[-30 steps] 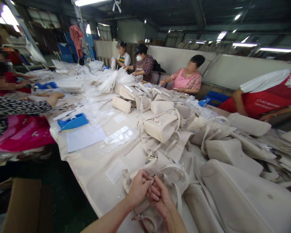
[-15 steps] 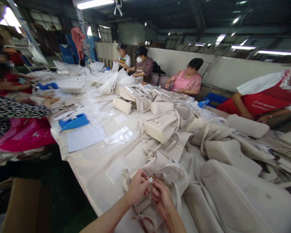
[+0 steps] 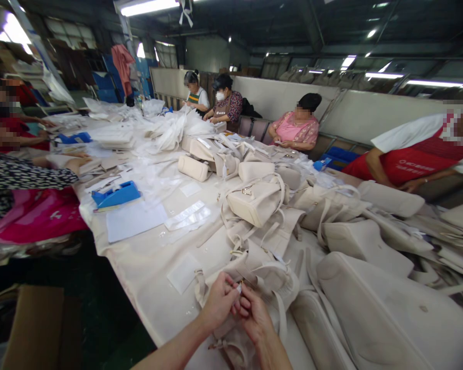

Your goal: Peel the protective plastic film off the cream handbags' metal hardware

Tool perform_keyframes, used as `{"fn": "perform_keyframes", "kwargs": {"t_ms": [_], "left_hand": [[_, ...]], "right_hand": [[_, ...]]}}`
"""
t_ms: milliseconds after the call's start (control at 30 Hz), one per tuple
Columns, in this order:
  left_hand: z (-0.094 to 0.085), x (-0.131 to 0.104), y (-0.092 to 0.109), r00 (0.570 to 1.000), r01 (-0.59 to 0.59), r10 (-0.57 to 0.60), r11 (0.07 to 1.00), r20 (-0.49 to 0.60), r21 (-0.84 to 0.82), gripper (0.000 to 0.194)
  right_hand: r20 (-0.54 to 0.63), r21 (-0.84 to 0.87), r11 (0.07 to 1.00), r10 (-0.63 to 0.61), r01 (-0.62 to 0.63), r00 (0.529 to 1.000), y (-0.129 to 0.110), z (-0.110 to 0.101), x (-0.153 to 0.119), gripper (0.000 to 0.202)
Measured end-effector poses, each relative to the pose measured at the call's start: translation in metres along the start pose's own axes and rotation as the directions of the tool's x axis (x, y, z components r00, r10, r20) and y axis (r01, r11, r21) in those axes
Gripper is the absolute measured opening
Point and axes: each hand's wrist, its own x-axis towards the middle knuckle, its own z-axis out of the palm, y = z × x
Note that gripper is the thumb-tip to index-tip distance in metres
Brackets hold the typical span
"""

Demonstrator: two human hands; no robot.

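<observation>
Both hands meet over a cream handbag (image 3: pixel 280 280) lying at the table's near edge. My left hand (image 3: pixel 219 300) is closed, thumb and finger pinching a small white piece (image 3: pixel 238 289) beside a gold-coloured metal fitting on the bag. Close against it from the right, my right hand (image 3: pixel 252 308) is also closed, its fingertips at the same white piece and fitting. What exactly the piece is stays too small to tell. Loose straps of the bag hang around both wrists, and the hands cover part of its front.
More cream handbags (image 3: pixel 254 200) are heaped ahead and to the right. A blue tape dispenser (image 3: pixel 116 194), a white sheet (image 3: pixel 137 221) and clear plastic strips (image 3: pixel 189 216) lie left of centre. Several co-workers sit around the table. A cardboard box (image 3: pixel 34 329) stands below left.
My hands have drawn slightly closer together around the white piece, the right fingers curling in more. The bag stays in place. Across the table, a co-worker in pink has brought the hands together.
</observation>
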Motion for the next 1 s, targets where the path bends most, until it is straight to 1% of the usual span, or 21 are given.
{"fn": "perform_keyframes", "kwargs": {"t_ms": [67,200,333,400,500,533,567,600,633,667,700,733,767,800,833,867,900,933,1000], "left_hand": [[0.0,0.001,-0.001,0.999,0.033,-0.033,0.998,-0.003,-0.045,0.037],[-0.001,0.002,0.0,0.989,0.147,-0.149,0.98,-0.002,-0.137,0.042],[-0.002,-0.001,0.001,0.971,0.239,-0.232,0.956,0.06,-0.169,0.048],[-0.004,-0.002,0.001,0.968,0.252,-0.245,0.951,0.063,-0.178,0.05],[-0.01,-0.003,0.001,0.973,0.23,-0.229,0.956,0.024,-0.18,0.047],[-0.013,-0.003,0.002,0.976,0.215,-0.216,0.961,0.012,-0.173,0.046],[-0.015,-0.002,0.002,0.98,0.196,-0.198,0.968,0.003,-0.156,0.044],[-0.017,0.0,0.003,0.984,0.174,-0.176,0.977,-0.002,-0.127,0.043],[-0.018,0.001,0.003,0.988,0.151,-0.152,0.985,-0.005,-0.088,0.042],[-0.019,0.003,0.003,0.992,0.129,-0.129,0.991,-0.005,-0.043,0.042],[-0.019,0.005,0.003,0.994,0.108,-0.108,0.994,-0.007,0.005,0.042],[-0.019,0.007,0.002,0.996,0.091,-0.091,0.995,-0.009,0.047,0.042],[-0.019,0.008,0.002,0.997,0.075,-0.074,0.994,-0.01,0.077,0.043],[-0.018,0.008,0.0,0.998,0.058,-0.058,0.994,-0.01,0.098,0.045],[-0.018,0.008,-0.002,0.999,0.042,-0.042,0.993,-0.008,0.109,0.047],[-0.018,0.008,-0.004,1.0,0.028,-0.027,0.993,-0.005,0.114,0.049],[-0.02,0.007,-0.007,1.0,0.017,-0.017,0.994,-0.002,0.112,0.052],[-0.022,0.006,-0.01,1.0,0.015,-0.015,0.994,0.003,0.107,0.055],[-0.031,0.004,-0.017,0.999,0.028,-0.03,0.996,0.016,0.084,0.062]], "right_hand": [[0.001,0.028,1.0,0.009,-0.009,1.0,0.001,0.0,0.0,0.046],[0.017,0.06,0.998,0.032,-0.033,0.999,0.002,0.001,-0.003,0.051],[0.0,0.064,0.997,0.045,-0.045,0.999,0.007,0.004,-0.005,0.049],[-0.01,0.05,0.998,0.028,-0.027,1.0,0.009,0.007,-0.005,0.048],[-0.026,0.014,1.0,-0.016,0.017,1.0,0.008,0.007,-0.013,0.047],[-0.036,-0.047,0.998,-0.034,0.033,0.999,0.005,0.004,-0.019,0.046],[-0.049,-0.154,0.986,-0.068,0.06,0.996,0.001,0.0,-0.026,0.045],[-0.058,-0.303,0.948,-0.123,0.1,0.991,-0.005,-0.007,-0.035,0.044],[-0.069,-0.47,0.87,-0.208,0.152,0.976,-0.013,-0.014,-0.044,0.043],[-0.078,-0.624,0.753,-0.323,0.206,0.943,-0.022,-0.022,-0.053,0.041],[-0.078,-0.744,0.617,-0.463,0.258,0.883,-0.034,-0.03,-0.06,0.041],[-0.072,-0.821,0.486,-0.609,0.3,0.79,-0.046,-0.038,-0.064,0.042],[-0.055,-0.87,0.368,-0.733,0.328,0.678,-0.059,-0.044,-0.066,0.045],[-0.03,-0.902,0.267,-0.823,0.339,0.568,-0.073,-0.049,-0.065,0.049],[0.004,-0.92,0.188,-0.873,0.344,0.488,-0.086,-0.051,-0.062,0.055],[0.047,-0.927,0.135,-0.884,0.351,0.464,-0.097,-0.051,-0.057,0.061],[0.087,-0.927,0.109,-0.869,0.359,0.488,-0.108,-0.049,-0.051,0.064],[0.124,-0.925,0.102,-0.829,0.367,0.545,-0.116,-0.044,-0.046,0.063],[0.204,-0.922,0.096,-0.701,0.374,0.683,-0.126,-0.03,-0.039,0.048]]}}
